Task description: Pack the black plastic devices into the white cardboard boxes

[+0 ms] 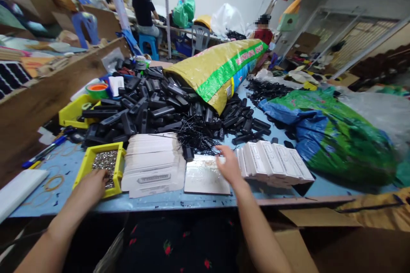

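Now | my left hand (92, 184) dips, fingers curled, into yellow tray (83, 164) of small metal bits, grip hidden | my right hand (228, 165) flat, open, empty, steadying white sheet (205, 177); card stacks (275, 163) just beside.

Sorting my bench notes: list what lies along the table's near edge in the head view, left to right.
White slab → rubber bands → yellow tray of small metal parts → stack of white cards → flat plate → row of white boxes.
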A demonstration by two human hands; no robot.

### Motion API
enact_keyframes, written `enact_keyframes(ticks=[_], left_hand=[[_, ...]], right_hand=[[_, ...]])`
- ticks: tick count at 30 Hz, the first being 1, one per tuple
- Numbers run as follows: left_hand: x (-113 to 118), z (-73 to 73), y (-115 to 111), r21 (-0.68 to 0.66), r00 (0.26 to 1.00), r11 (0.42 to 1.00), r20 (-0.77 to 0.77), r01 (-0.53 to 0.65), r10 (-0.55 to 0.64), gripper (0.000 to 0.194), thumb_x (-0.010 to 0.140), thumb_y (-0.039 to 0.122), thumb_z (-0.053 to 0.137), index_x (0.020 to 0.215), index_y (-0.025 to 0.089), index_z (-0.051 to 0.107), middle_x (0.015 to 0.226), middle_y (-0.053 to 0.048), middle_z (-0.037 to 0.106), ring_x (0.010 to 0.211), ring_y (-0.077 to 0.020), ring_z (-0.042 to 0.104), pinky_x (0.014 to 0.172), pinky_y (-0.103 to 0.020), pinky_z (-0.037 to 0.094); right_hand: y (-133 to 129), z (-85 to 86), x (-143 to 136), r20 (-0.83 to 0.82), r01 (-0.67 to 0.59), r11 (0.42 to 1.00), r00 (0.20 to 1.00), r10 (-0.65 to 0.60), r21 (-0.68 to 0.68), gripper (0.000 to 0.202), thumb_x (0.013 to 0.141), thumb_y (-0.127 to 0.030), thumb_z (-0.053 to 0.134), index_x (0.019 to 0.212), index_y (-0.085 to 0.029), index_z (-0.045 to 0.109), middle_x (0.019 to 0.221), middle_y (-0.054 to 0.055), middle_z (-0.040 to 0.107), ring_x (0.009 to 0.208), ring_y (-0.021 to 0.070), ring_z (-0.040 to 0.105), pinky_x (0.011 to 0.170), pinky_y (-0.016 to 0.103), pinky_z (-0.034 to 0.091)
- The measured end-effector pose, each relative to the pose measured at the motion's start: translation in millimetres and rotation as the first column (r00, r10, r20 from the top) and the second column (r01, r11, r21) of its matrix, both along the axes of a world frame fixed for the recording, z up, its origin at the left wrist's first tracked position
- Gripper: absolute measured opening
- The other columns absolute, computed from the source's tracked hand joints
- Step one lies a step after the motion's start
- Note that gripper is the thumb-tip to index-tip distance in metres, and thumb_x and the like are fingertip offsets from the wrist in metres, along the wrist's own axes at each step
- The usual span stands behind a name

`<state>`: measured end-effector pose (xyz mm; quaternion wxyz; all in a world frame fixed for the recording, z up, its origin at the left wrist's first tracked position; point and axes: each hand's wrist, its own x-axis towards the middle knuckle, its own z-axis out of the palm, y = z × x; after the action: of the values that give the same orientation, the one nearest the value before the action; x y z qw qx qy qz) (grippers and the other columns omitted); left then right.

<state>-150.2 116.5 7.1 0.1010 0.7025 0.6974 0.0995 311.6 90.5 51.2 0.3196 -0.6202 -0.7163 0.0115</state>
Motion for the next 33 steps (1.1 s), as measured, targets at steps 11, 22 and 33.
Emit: enact_keyframes(ticks=[11, 22, 33], left_hand=[[19.2, 26.6, -23.2, 0.082, 0.942, 0.974, 0.283, -0.213, 0.182, 0.033, 0.076, 0.045, 0.050, 0.087, 0.019, 0.067, 0.097, -0.007, 0.068, 0.091, -0.0266, 0.060, 0.080, -0.035, 0.045], [219.8, 4.7, -76.2, -0.232, 0.106, 0.962, 0.970, 0.144, 0.218, 0.026, 0.071, 0.036, 0.070, 0.086, 0.016, 0.068, 0.082, -0.003, 0.067, 0.075, -0.0116, 0.059, 0.075, -0.022, 0.046], [225.6, 7.4, -81.2, -0.229, -0.038, 0.969, 0.972, 0.094, 0.234, 0.034, 0.067, 0.026, 0.074, 0.082, 0.018, 0.044, 0.070, 0.004, 0.061, 0.066, -0.0073, 0.056, 0.068, -0.018, 0.044]], right_hand=[[20.6, -46.0, -31.8, -0.847, -0.137, 0.990, 0.522, 0.101, 0.034, 0.035, 0.084, -0.032, 0.055, 0.118, -0.026, 0.056, 0.121, 0.006, 0.056, 0.112, 0.0202, 0.051, 0.099, 0.043, 0.039], [-28.8, 6.8, -102.7, -0.954, -0.029, 0.999, -0.299, 0.024, 0.034, 0.023, 0.071, -0.029, 0.065, 0.089, -0.020, 0.054, 0.065, -0.005, 0.052, 0.061, 0.0098, 0.053, 0.065, 0.026, 0.045], [-27.2, -2.6, -115.6, -0.860, 0.030, 1.000, -0.510, 0.017, 0.002, 0.020, 0.064, -0.028, 0.058, 0.076, -0.020, 0.044, 0.057, -0.007, 0.041, 0.051, 0.0071, 0.041, 0.056, 0.023, 0.038]])
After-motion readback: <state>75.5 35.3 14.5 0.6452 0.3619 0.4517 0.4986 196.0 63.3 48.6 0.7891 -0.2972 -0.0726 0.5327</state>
